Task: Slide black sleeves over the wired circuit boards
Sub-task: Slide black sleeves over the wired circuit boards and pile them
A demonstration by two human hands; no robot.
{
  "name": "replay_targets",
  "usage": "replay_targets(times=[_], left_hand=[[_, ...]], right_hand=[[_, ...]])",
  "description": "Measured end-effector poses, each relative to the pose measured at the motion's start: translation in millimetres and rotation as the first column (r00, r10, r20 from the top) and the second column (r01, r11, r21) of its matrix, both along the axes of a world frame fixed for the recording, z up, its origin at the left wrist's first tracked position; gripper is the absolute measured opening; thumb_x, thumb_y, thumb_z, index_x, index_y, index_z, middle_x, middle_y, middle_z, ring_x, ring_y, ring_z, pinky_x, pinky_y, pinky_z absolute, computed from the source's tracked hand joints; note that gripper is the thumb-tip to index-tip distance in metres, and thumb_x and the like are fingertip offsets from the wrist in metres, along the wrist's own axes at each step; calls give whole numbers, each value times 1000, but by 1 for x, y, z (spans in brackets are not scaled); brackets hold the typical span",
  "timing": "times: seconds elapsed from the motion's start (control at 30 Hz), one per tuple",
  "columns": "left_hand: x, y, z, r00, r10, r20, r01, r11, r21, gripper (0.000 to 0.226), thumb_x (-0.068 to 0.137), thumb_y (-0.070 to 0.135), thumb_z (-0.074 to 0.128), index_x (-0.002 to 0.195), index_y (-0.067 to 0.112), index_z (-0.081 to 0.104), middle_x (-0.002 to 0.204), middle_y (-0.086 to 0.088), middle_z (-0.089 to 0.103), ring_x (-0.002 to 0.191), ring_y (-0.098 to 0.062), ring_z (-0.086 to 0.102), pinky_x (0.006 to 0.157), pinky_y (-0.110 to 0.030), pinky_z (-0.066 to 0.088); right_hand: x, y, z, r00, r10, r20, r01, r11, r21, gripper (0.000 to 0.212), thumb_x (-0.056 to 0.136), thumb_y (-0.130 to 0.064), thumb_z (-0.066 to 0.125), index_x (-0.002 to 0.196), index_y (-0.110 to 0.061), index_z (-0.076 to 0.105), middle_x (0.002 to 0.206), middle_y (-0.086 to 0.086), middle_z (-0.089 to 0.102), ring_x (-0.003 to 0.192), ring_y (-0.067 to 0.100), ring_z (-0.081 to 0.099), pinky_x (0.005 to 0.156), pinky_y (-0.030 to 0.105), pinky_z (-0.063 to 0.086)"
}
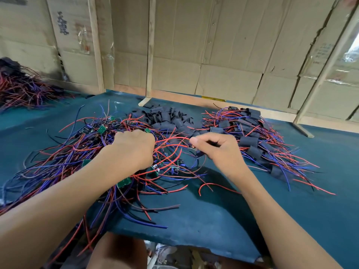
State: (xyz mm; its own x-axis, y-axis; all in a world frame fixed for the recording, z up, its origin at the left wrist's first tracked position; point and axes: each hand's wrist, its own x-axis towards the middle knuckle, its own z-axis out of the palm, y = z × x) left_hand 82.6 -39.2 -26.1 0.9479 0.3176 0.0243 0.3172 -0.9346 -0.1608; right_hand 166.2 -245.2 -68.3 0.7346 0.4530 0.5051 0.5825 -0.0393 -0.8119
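Both curled: left hand [134, 150] gripping wires [171, 146], right hand [215, 148] too.

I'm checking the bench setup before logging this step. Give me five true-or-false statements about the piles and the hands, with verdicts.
1. The pile of empty black sleeves lies at the far middle of the blue-green mat. True.
2. The sleeved boards are heaped to the person's left. False: they lie to the right; the bare wired circuit boards are on the left.
3. The left hand is curled over the tangle of red and blue wires. True.
4. The right hand lies flat and open on the mat. False: its fingers are curled, pinching something small by the red wires.
5. The wall behind is tiled. False: it is cardboard on wooden battens.
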Motion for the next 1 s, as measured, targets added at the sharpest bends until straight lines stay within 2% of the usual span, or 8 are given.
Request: replay_targets(times=[0.13,0.3,0.43,0.57,0.67,0.77,0.87,1.0], left_hand=[[-1,2,3,990,-39,136,52,994,-95,33,82,25,64,66,17,36,67,-3,41,58,-22,42,67,-36,40],[2,14,38,953,-20,302,68,986,-150,11,84,19,60,78,10,57,72,-9,48,76,-35,55,69,-37,48],[2,14,47,992,-49,117,72,977,-199,28,86,32,73,101,12,61,97,-9,65,89,-30,62,75,-34,52],[0,8,23,989,-148,31,149,914,-378,37,87,25,74,112,14,49,90,-9,71,73,-23,70,74,-36,58],[5,6,12,989,-147,2,144,970,-196,27,90,31,71,96,7,60,95,-11,66,87,-28,63,77,-35,54],[10,5,7,992,-105,63,110,990,-91,35,89,17,65,66,11,39,70,-8,46,70,-26,52,62,-35,43],[13,8,3,995,-100,23,101,992,-81,31,88,17,66,70,10,43,77,-9,46,89,-33,59,70,-39,49],[12,16,-1,989,-136,51,142,980,-136,30,88,30,74,98,11,54,107,-13,48,102,-34,56,83,-38,48]], right_hand=[[-1,0,-2,1000,21,-20,-24,985,-173,9,88,-15,77,81,-20,80,79,-10,76,70,-2,64,71,11,45],[-3,6,-14,1000,-10,7,12,935,-355,4,84,-21,82,87,-19,82,87,-8,76,82,5,68,79,18,48],[-6,6,-13,1000,-12,-5,10,954,-300,4,84,-20,83,87,-19,82,84,-13,75,74,-1,64,74,14,45],[-2,-4,-4,992,43,-120,-66,979,-195,28,77,3,81,97,-18,79,63,-16,57,57,8,42,57,17,33],[6,-20,4,982,55,-183,-90,978,-188,45,70,17,73,103,-13,77,71,-16,63,62,9,42,59,15,37],[4,-27,4,984,56,-167,-116,919,-376,37,71,13,77,96,-14,78,91,1,75,67,1,55,67,12,42],[2,-23,0,992,59,-116,-105,890,-444,29,71,8,81,90,-14,80,84,-8,71,71,-1,60,69,11,41],[2,-16,-6,999,38,-1,-33,876,-482,19,75,-11,86,85,-25,79,82,-10,66,71,2,57,68,17,40]])
